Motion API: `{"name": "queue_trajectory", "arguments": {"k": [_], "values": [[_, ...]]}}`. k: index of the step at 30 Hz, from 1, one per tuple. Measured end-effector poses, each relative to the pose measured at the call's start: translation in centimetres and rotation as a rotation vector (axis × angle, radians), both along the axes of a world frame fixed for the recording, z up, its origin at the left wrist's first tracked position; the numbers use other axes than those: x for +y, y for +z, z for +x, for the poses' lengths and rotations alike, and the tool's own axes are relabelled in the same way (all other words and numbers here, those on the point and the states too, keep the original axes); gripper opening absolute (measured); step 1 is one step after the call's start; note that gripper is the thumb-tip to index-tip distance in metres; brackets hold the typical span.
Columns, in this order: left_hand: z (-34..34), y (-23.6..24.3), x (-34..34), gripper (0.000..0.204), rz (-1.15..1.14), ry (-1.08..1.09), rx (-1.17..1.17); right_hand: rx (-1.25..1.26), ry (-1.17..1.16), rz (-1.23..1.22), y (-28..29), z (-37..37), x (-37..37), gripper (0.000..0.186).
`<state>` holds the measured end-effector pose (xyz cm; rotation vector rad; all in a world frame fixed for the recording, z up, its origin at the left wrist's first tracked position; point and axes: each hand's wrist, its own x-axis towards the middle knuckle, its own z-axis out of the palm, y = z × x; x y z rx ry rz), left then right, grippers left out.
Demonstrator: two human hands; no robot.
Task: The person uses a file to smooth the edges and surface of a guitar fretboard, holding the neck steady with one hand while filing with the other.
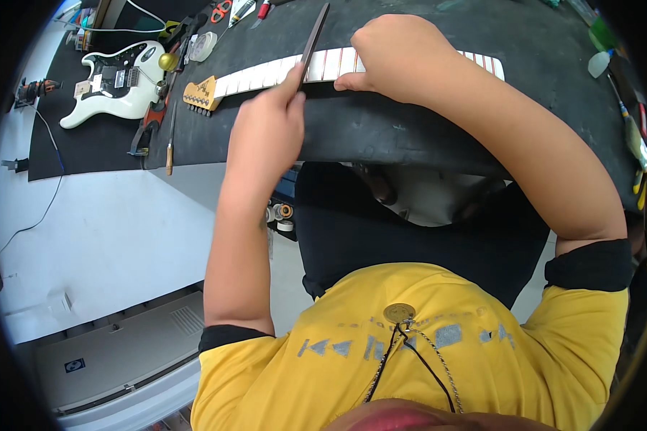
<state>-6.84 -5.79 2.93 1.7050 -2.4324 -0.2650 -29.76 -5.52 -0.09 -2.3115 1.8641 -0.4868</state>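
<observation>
Fingers of the left hand [266,129], nearer the headstock [201,93], pinch a dark flat bar [313,39] slanting across the guitar neck [259,77], lengthwise along the near edge of the bench [402,136]; those of the right hand [399,61] curl over it, grip hidden.

Left hand [269,129] around 1 file [313,39], right hand [404,61] on guitar neck [259,77]

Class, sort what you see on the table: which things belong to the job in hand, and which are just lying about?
Seemingly in use:
guitar neck, under the right hand
dark bar, held in the left hand

Apparently just lying about:
white guitar body
scissors
wooden-handled tool
</observation>
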Motion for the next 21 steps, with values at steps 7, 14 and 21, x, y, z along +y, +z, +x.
{"name": "queue_trajectory", "arguments": {"k": [7, 14, 21], "values": [[8.1, -4.0, 13.2, 0.062, 0.022, 0.059, 0.12, 0.011, 0.061, -0.073, -0.7, 0.0, 0.1, 0.047], [1.0, -0.1, -1.1, 0.053, 0.109, 0.017, 0.104, -0.059, 0.072, -0.176, -1.3, -0.1, 0.1, 0.063], [6.2, -3.8, 7.9, 0.059, 0.071, 0.022, 0.273, 0.01, 0.047, -0.028, -0.5, -0.7, 0.2, 0.048]]}}
